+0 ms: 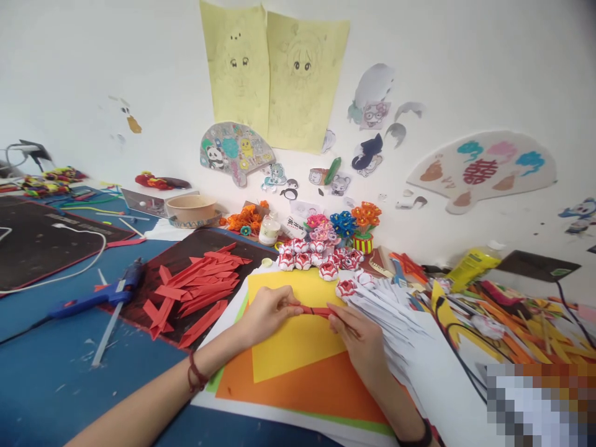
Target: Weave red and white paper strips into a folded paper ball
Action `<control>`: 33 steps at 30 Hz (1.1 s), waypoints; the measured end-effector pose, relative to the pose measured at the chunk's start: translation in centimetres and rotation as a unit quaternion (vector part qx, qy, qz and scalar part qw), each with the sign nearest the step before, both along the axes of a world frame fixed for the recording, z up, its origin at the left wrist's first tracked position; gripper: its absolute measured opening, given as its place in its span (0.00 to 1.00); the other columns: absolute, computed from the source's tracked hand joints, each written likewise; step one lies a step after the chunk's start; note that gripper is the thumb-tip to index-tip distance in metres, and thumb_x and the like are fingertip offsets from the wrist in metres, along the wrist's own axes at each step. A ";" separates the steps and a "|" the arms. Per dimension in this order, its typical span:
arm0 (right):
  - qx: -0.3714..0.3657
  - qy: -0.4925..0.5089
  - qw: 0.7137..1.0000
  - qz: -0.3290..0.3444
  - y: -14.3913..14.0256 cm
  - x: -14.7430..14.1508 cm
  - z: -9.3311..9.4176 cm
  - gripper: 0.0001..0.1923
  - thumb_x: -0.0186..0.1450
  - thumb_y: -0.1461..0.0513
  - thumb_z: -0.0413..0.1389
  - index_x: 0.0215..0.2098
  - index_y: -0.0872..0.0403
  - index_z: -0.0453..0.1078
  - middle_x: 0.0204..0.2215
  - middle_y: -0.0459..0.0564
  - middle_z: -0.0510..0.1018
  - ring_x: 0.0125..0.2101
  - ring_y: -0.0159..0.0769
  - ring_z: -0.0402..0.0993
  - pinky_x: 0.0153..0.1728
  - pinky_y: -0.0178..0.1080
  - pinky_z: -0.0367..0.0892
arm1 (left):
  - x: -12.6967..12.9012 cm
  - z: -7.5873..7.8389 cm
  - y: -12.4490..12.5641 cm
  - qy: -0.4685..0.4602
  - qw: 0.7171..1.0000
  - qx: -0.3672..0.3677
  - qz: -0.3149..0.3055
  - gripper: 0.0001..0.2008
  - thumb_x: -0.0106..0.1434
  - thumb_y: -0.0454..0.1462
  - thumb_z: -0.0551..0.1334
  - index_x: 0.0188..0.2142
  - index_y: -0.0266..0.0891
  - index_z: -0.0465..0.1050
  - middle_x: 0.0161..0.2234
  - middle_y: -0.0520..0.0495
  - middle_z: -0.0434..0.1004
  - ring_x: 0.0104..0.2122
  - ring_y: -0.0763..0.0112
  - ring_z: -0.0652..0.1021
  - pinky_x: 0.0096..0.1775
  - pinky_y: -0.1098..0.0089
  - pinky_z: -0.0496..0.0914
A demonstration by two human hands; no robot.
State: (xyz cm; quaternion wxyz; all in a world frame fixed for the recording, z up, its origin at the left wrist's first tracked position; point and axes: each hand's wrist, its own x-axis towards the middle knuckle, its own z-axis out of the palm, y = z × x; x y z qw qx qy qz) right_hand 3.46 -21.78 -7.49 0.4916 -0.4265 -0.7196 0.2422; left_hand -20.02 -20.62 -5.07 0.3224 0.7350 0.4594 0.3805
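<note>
Pinching a red strip (314,310) between them over the yellow sheet (298,335), the left hand (267,310) and right hand (358,338) kept fingers clamped on its ends; fingertips hid most of it.

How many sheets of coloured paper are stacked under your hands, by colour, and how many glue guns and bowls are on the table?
Yellow sheet: 1
Orange sheet: 1
Green sheet: 1, only its edge shows
Blue glue gun: 1
Bowl: 1
Total: 5
Both hands, left hand and right hand, pinch a red paper strip above the sheets.
</note>
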 end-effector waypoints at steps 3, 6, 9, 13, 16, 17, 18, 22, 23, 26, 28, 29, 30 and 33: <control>-0.040 0.025 0.999 -0.017 0.1 0.2 -0.2 0.16 0.65 0.54 0.59 0.48 0.52 0.78 0.33 0.51 0.81 0.31 0.38 0.77 0.34 0.39 0.74 | 0.1 -0.1 0.0 -0.039 0.999 -0.031 -0.013 0.14 0.62 0.45 0.65 0.29 0.36 0.71 0.28 0.48 0.81 0.28 0.71 0.78 0.31 0.75 0.66; -0.103 0.090 0.991 -0.009 0.3 0.2 -0.4 0.22 0.60 0.53 0.64 0.50 0.51 0.77 0.42 0.53 0.82 0.38 0.42 0.79 0.40 0.43 0.76 | 0.0 -0.3 0.4 -0.108 0.991 -0.073 -0.033 0.18 0.61 0.49 0.66 0.28 0.37 0.67 0.26 0.47 0.80 0.27 0.69 0.80 0.30 0.74 0.68; -0.146 0.143 0.979 -0.002 0.4 0.1 -0.2 0.23 0.57 0.52 0.66 0.49 0.51 0.77 0.41 0.53 0.83 0.38 0.42 0.80 0.40 0.43 0.77 | -0.1 -0.6 0.7 -0.163 0.981 -0.101 -0.037 0.21 0.57 0.51 0.68 0.28 0.37 0.65 0.27 0.46 0.81 0.28 0.67 0.81 0.30 0.72 0.70; -0.122 0.143 0.982 -0.015 0.1 0.1 0.5 0.18 0.58 0.53 0.66 0.43 0.52 0.80 0.34 0.51 0.82 0.32 0.39 0.78 0.36 0.40 0.76 | -0.1 -0.8 0.9 -0.164 0.979 -0.114 -0.045 0.21 0.57 0.51 0.68 0.28 0.37 0.64 0.27 0.46 0.81 0.28 0.68 0.81 0.30 0.72 0.70; -0.091 0.112 0.989 -0.019 -0.1 0.1 0.6 0.13 0.60 0.54 0.64 0.38 0.53 0.81 0.26 0.47 0.79 0.27 0.35 0.75 0.32 0.38 0.74 | 0.0 -1.2 1.0 -0.169 0.976 -0.127 -0.051 0.20 0.58 0.50 0.68 0.29 0.37 0.65 0.30 0.45 0.81 0.27 0.69 0.80 0.28 0.73 0.70; -0.087 0.109 0.990 -0.024 -0.1 0.2 0.6 0.12 0.60 0.54 0.64 0.38 0.53 0.81 0.25 0.47 0.78 0.26 0.35 0.75 0.31 0.37 0.73 | 0.1 -1.3 1.0 -0.173 0.975 -0.131 -0.051 0.20 0.59 0.50 0.67 0.30 0.37 0.65 0.31 0.44 0.82 0.27 0.70 0.80 0.27 0.73 0.70; -0.086 0.109 0.990 -0.033 -0.1 0.2 0.5 0.13 0.60 0.54 0.64 0.38 0.53 0.80 0.25 0.47 0.79 0.26 0.35 0.75 0.31 0.38 0.73 | 0.1 -1.4 1.0 -0.177 0.974 -0.132 -0.051 0.20 0.59 0.50 0.67 0.31 0.37 0.65 0.32 0.44 0.82 0.26 0.70 0.80 0.27 0.73 0.70; -0.090 0.104 0.988 -0.070 -0.2 0.3 0.0 0.15 0.59 0.52 0.64 0.40 0.54 0.79 0.30 0.50 0.81 0.27 0.37 0.77 0.31 0.39 0.75 | 0.2 -1.5 0.9 -0.185 0.974 -0.122 -0.049 0.18 0.60 0.48 0.67 0.33 0.37 0.66 0.34 0.44 0.82 0.29 0.70 0.80 0.31 0.72 0.72; -0.087 0.097 0.989 -0.073 -0.2 0.3 -0.1 0.15 0.59 0.52 0.65 0.39 0.54 0.79 0.31 0.50 0.81 0.27 0.38 0.78 0.32 0.39 0.75 | 0.2 -1.4 0.8 -0.178 0.977 -0.113 -0.045 0.17 0.60 0.47 0.67 0.33 0.37 0.66 0.33 0.45 0.81 0.29 0.70 0.80 0.31 0.72 0.71; -0.079 0.083 0.990 -0.088 -0.3 0.2 -0.1 0.15 0.58 0.52 0.65 0.35 0.54 0.78 0.28 0.50 0.81 0.25 0.38 0.77 0.30 0.39 0.75 | 0.1 -1.0 0.6 -0.127 0.989 -0.070 -0.029 0.14 0.60 0.44 0.68 0.34 0.36 0.69 0.29 0.49 0.79 0.27 0.73 0.77 0.30 0.74 0.68; -0.078 0.087 0.988 -0.103 -0.3 0.2 0.0 0.15 0.58 0.51 0.65 0.33 0.55 0.78 0.24 0.49 0.80 0.22 0.37 0.76 0.26 0.38 0.74 | 0.1 -0.7 0.4 -0.094 0.994 -0.041 -0.023 0.14 0.57 0.42 0.70 0.35 0.36 0.72 0.29 0.51 0.77 0.27 0.74 0.75 0.30 0.75 0.67; -0.077 0.092 0.987 -0.107 -0.3 0.1 0.0 0.15 0.58 0.50 0.64 0.33 0.55 0.77 0.22 0.48 0.79 0.21 0.36 0.75 0.25 0.37 0.73 | 0.1 -0.6 0.3 -0.086 0.996 -0.029 -0.023 0.14 0.56 0.42 0.71 0.36 0.37 0.72 0.30 0.51 0.77 0.28 0.74 0.75 0.31 0.74 0.68; -0.077 0.097 0.986 -0.108 -0.3 0.1 0.1 0.16 0.58 0.50 0.64 0.32 0.55 0.77 0.20 0.47 0.78 0.19 0.35 0.74 0.23 0.37 0.72 | 0.1 -0.5 0.3 -0.082 0.996 -0.018 -0.023 0.14 0.56 0.41 0.72 0.38 0.37 0.73 0.32 0.51 0.77 0.29 0.74 0.75 0.33 0.74 0.69; -0.082 0.107 0.987 -0.089 -0.4 0.0 0.2 0.16 0.59 0.49 0.64 0.30 0.54 0.77 0.18 0.46 0.76 0.18 0.35 0.73 0.21 0.36 0.71 | 0.1 -0.4 0.1 -0.079 0.997 0.002 -0.016 0.13 0.58 0.39 0.70 0.41 0.38 0.74 0.35 0.50 0.78 0.31 0.73 0.76 0.35 0.73 0.70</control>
